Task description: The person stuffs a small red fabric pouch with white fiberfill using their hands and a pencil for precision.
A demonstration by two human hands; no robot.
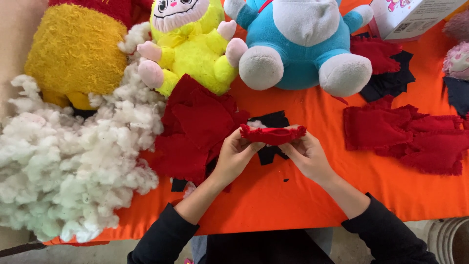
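Small red fabric piece (272, 134), fuzzy w/ frayed edges, flattish oval, held up over the orange tabletop (303, 195) just below centre. Left hand (235, 155) pinches its left end, right hand (307, 154) its right end; fingers closed on the cloth, which spans btwn them. Possibly a bit of white stuffing showing at its top-left, hard to tell. Under it, black felt cutouts (271, 122). Left: red fabric stack (195, 127), then fluffy white stuffing heap (68, 161). Behind: yellow plush (193, 46), blue plush (298, 44).
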